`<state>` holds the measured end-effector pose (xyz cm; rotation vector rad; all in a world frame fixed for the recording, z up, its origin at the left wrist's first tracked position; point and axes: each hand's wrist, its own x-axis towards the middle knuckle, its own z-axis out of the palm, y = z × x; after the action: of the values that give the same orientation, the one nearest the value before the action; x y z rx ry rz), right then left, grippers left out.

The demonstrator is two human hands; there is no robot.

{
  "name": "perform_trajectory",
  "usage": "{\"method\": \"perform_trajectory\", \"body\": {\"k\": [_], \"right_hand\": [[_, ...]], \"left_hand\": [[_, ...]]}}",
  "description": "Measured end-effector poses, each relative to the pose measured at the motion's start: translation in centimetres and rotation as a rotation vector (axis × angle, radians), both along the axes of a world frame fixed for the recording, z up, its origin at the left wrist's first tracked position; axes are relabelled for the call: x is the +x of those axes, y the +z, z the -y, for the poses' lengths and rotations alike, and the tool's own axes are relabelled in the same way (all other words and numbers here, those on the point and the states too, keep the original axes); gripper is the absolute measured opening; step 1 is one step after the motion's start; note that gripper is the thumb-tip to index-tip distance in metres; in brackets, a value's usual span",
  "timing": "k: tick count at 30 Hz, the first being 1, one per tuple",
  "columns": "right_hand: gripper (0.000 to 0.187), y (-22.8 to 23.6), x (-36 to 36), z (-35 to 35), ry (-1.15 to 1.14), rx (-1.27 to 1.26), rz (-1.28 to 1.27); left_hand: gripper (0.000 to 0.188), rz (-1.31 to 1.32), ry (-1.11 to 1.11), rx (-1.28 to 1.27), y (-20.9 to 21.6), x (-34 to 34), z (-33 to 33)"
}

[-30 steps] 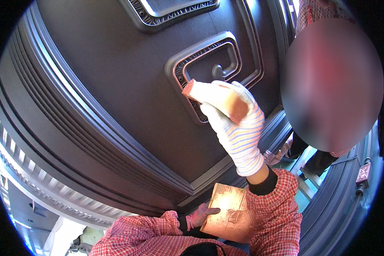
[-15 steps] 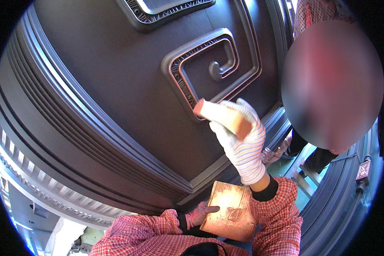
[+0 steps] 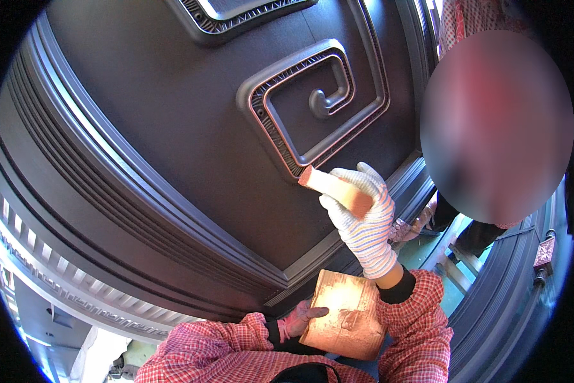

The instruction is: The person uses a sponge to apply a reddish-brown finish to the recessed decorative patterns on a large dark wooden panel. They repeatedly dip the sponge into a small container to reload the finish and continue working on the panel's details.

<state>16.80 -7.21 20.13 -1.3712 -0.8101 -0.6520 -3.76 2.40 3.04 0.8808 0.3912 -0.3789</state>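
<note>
My right hand, in a white glove with coloured stripes, grips a pale sponge block with reddish-copper ends. The block's far end is at the lower corner of a raised square-spiral moulding on a dark panel; whether it touches cannot be made out. Thin copper lines run along the moulding's edges. Near my body, my left hand is closed on the left edge of a copper-smeared flat board, its thumb on top. The board's underside and my other left fingers are hidden.
Ribbed dark frame moulding curves along the panel's left and lower sides. A second raised moulding is at the top. Another person, largely blurred, is close by on the right, beside dark ribbed frame pieces.
My right hand and the sponge block have shifted slightly down and to the right, uncovering more of the spiral's lower corner. My left hand and the board stay nearly still.
</note>
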Motion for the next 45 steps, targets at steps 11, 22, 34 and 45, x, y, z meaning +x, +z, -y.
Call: {"method": "perform_trajectory", "body": {"k": [11, 22, 34, 45], "right_hand": [[0.034, -0.1, 0.5, 0.4, -0.03, -0.037, 0.101], [0.032, 3.6, 4.6, 1.3, 0.14, 0.331, -0.168], [0.03, 4.0, 7.4, 0.2, 0.14, 0.282, -0.087], [0.033, 3.4, 8.1, -0.1, -0.017, 0.267, 0.036]], "left_hand": [[0.049, -0.013, 0.004, 0.011, 1.9, 0.6, 0.8], [0.049, -0.035, -0.014, 0.117, 1.1, 0.5, 0.5], [0.044, -0.072, -0.008, 0.036, 0.5, 0.2, 0.0], [0.044, -0.06, -0.012, 0.037, 0.7, 0.4, 0.2]]}}
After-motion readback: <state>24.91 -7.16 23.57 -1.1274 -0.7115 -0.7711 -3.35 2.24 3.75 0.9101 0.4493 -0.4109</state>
